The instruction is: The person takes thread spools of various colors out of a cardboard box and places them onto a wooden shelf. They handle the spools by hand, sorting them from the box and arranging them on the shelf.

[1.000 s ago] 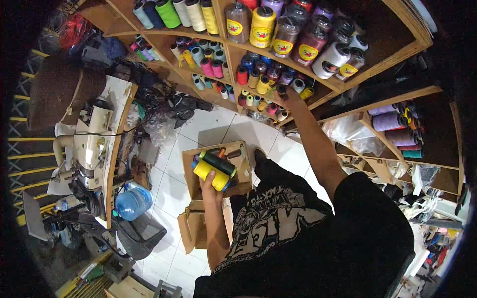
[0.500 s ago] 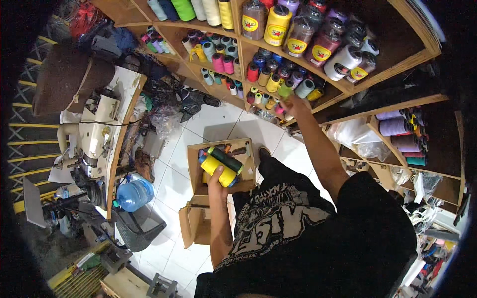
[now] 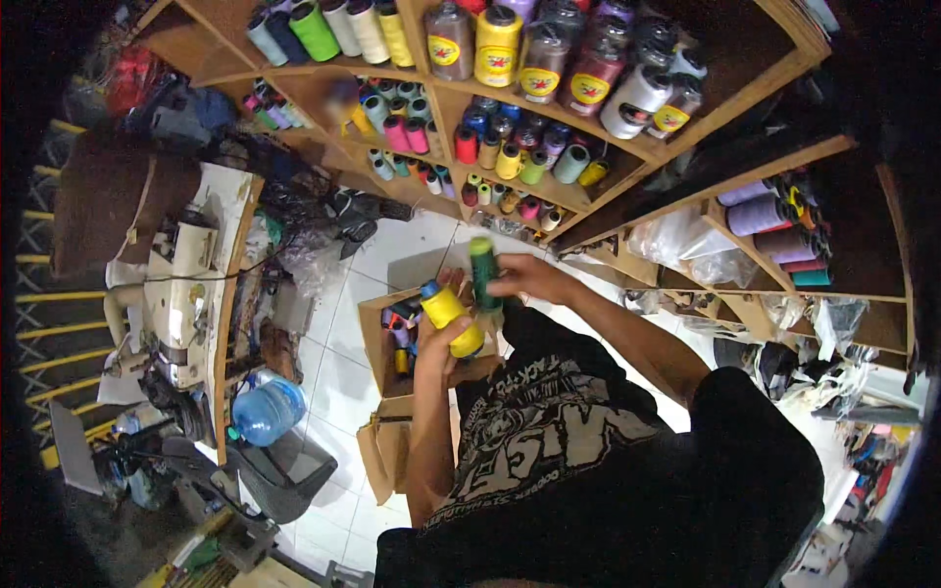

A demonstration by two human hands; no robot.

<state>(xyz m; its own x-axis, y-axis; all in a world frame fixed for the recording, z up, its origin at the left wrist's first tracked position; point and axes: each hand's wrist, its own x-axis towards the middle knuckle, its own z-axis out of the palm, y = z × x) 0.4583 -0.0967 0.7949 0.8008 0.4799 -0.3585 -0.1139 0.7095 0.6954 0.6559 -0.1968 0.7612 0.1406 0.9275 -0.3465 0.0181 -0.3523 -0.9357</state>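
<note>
My left hand (image 3: pixel 440 348) is closed around a yellow thread spool (image 3: pixel 447 312), which tilts over the cardboard box on the floor. In my right hand (image 3: pixel 527 278), a dark green thread spool (image 3: pixel 481 267) with a lighter green top stands nearly upright just beside the yellow one. Below both hands, the open cardboard box (image 3: pixel 371 338) contains several more spools, partly covered by my left hand and the yellow spool. On the shelf ahead, a lime green spool (image 3: pixel 533 168) stands among other colours.
Wooden shelving (image 3: pixel 627 147) full of thread spools curves across the far side and right. At left are a sewing machine (image 3: pixel 181 284) on a table, a blue water jug (image 3: pixel 268 410) and a dark chair (image 3: pixel 284 475). Another opened carton (image 3: pixel 382 456) lies nearer me on the tiled floor.
My right hand has come down from the lime green spool on the shelf and now grips the dark green spool. My left hand keeps the yellow spool, now turned more upright.
</note>
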